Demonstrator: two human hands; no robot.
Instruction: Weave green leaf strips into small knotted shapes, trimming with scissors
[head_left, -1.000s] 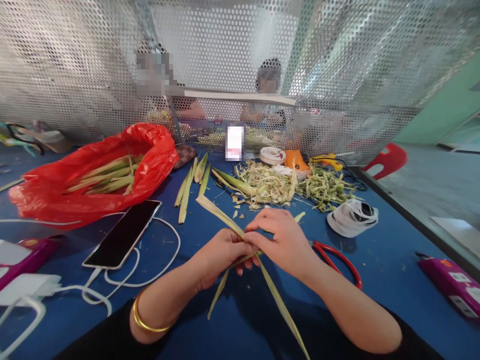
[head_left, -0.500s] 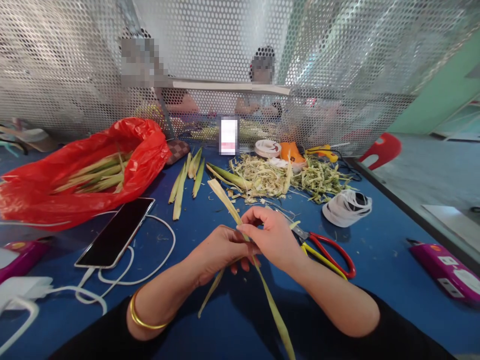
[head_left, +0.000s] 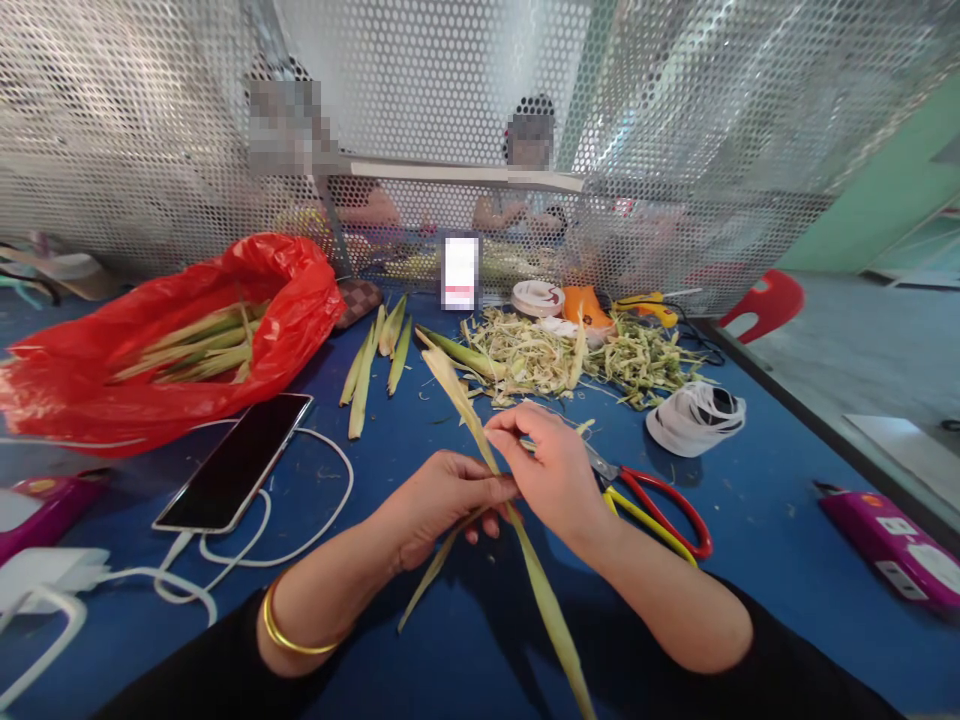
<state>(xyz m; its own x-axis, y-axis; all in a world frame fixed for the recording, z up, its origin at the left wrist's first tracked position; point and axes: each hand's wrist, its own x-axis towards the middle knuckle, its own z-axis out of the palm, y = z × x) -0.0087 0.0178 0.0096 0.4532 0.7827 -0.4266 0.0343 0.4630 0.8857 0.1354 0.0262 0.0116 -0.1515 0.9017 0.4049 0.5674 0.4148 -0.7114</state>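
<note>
A long pale corn husk strip (head_left: 553,600) runs diagonally through my hands, its broad end pointing away from me and its tapered end toward me. My left hand (head_left: 446,500) pinches it between thumb and fingers near its middle. Just above, my right hand (head_left: 551,470) has its thumb and fingertips closed at the strip's right edge. Another thin husk piece (head_left: 435,575) hangs below my left hand; how it meets the long strip is hidden. Scissors (head_left: 664,510) with red and yellow handles lie right of my right hand, their blades partly behind it.
Left are a red plastic bag (head_left: 300,285) of husks and a phone (head_left: 240,465) on a white cable. Ahead lie loose husks (head_left: 364,385) and shredded husk (head_left: 536,355). White cord (head_left: 694,418) sits right. Behind a perforated screen (head_left: 435,80), other people sit.
My right hand's fingers have shifted slightly up along the husk's edge. The upper part of the strip shows wider and more exposed. My left hand keeps its pinch.
</note>
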